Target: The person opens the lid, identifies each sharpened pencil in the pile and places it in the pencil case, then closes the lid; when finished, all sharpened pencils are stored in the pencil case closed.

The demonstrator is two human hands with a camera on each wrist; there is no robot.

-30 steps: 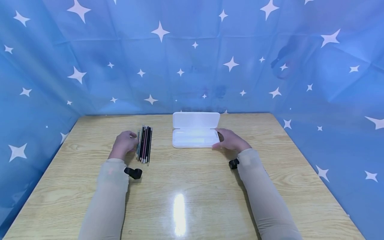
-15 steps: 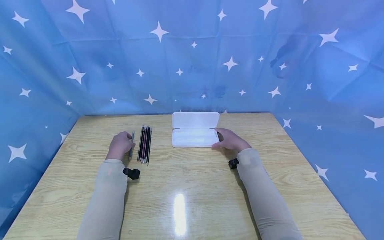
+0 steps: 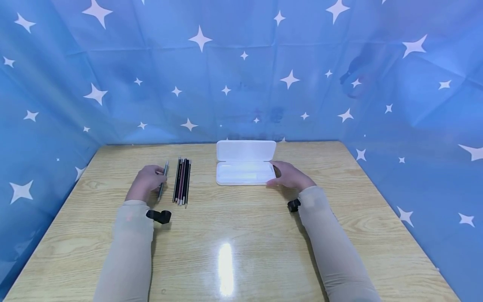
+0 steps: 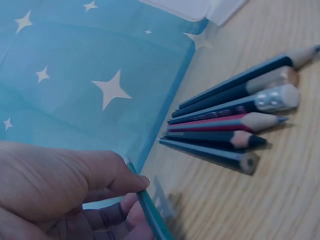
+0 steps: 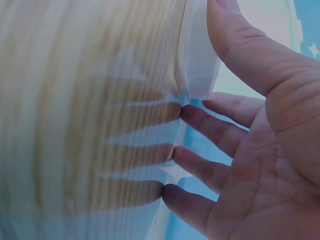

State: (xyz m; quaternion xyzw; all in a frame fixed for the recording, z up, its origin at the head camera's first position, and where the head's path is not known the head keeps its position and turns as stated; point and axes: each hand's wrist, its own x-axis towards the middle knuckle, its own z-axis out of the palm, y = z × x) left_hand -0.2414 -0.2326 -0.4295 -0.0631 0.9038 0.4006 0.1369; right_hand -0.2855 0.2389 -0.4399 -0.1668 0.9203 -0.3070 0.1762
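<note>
My left hand (image 3: 146, 181) pinches a green pencil (image 4: 151, 212) between thumb and fingers, left of the other pencils. Those pencils (image 3: 182, 181) lie side by side in a bundle, mostly dark with a pink-red one among them. In the left wrist view their near ends mix sharpened points, a flat end and an eraser. A white pencil case (image 3: 241, 179) lies with its lid (image 3: 246, 150) raised at the back. At the case's right end my right hand (image 3: 290, 176) holds it between thumb and index finger, the other fingertips touching the table.
A wood-grain table (image 3: 200, 251) carries everything, with a bright light reflection near its front. Behind and at the sides hangs a blue curtain (image 3: 241, 105) with white stars. A black wrist camera (image 3: 159, 216) sits on the left sleeve.
My left hand has drawn the green pencil leftward out of the bundle, leaving a gap, and the pencil now leans slightly. My right hand and the case have stayed put.
</note>
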